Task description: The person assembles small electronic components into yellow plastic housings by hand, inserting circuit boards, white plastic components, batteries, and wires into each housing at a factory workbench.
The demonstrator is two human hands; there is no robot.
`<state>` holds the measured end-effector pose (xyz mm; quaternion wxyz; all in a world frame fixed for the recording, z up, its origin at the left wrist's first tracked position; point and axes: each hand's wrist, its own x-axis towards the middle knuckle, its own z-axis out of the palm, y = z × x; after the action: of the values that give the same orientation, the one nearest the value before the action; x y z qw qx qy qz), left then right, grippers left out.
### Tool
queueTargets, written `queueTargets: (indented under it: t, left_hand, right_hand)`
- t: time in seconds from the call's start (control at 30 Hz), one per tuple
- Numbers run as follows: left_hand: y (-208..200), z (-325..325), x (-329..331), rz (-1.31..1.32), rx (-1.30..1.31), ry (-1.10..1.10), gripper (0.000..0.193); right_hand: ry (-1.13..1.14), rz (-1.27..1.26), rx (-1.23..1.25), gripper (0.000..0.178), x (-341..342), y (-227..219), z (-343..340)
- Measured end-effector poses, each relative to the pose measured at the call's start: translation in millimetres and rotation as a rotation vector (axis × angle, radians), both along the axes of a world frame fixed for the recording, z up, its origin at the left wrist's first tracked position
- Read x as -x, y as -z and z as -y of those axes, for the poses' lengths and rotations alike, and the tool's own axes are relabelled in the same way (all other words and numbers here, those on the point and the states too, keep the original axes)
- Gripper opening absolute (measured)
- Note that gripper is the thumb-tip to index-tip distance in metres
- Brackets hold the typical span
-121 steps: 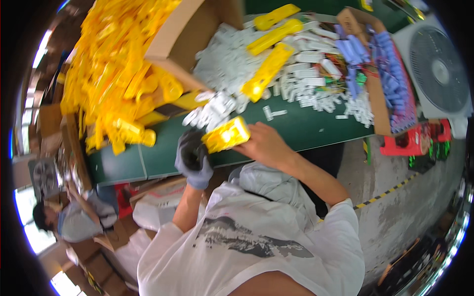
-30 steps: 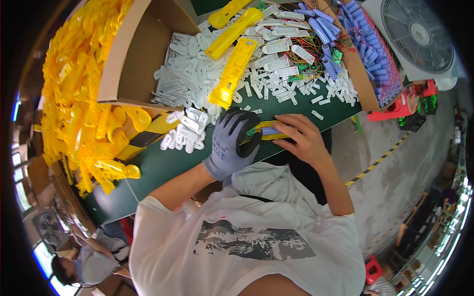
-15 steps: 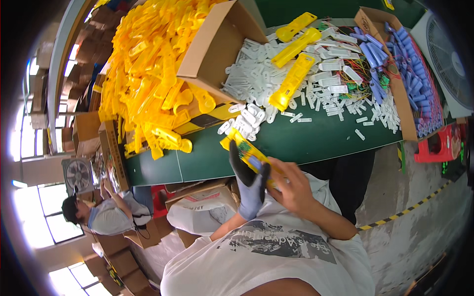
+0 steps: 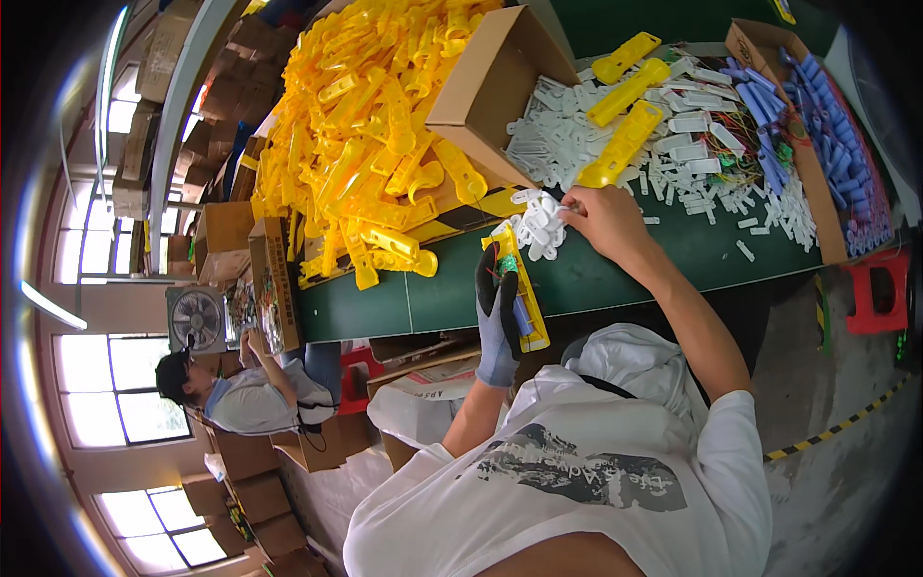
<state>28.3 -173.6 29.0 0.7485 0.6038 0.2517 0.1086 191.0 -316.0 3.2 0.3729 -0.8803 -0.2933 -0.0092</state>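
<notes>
In a grey glove with dark fingers, my left hand (image 4: 495, 322) is closed round an open yellow plastic housing (image 4: 535, 322) just over the table's near edge. Inside the housing lie a green circuit board (image 4: 507, 263) and a purple battery cell (image 4: 522, 315); a bit of red wire shows at its upper end. My bare right hand (image 4: 612, 221) reaches to a small heap of white oval plastic pieces (image 4: 536, 231), thumb and fingers pinched on one at the heap's right side. That piece is mostly hidden by the fingertips.
A big heap of yellow housings (image 4: 356, 125) fills the left, beside a tipped cardboard box (image 4: 481, 96) spilling whitish parts (image 4: 558, 144). Farther right lie wired white parts (image 4: 687, 125) and a carton of purple cells (image 4: 836, 154). A person (image 4: 250, 394) sits at the left; a red stool (image 4: 880, 293) stands right.
My right hand has left the yellow housing and moved up to the white pieces. My left hand keeps the housing, now turned more upright. The whole view has shifted.
</notes>
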Motion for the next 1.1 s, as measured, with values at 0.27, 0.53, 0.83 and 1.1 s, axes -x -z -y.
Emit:
queueTargets:
  t: [0.27,0.53,0.83,1.1]
  left_hand:
    - [19,16,-21,0.074,0.010,0.222,0.041]
    - [19,61,-72,0.025,0.167,0.581,0.045]
    - [18,137,-130,0.095,-0.148,0.915,0.027]
    - [40,141,-131,0.147,-0.155,0.790,0.025]
  right_hand:
    - [0.014,-0.465,-0.715,0.017,18,-15,27]
    - [-0.006,-0.816,-1.133,0.009,41,-17,118]
    - [0.285,-0.725,-1.119,0.011,59,5,171]
    - [0.317,-0.685,-0.958,0.017,54,9,166]
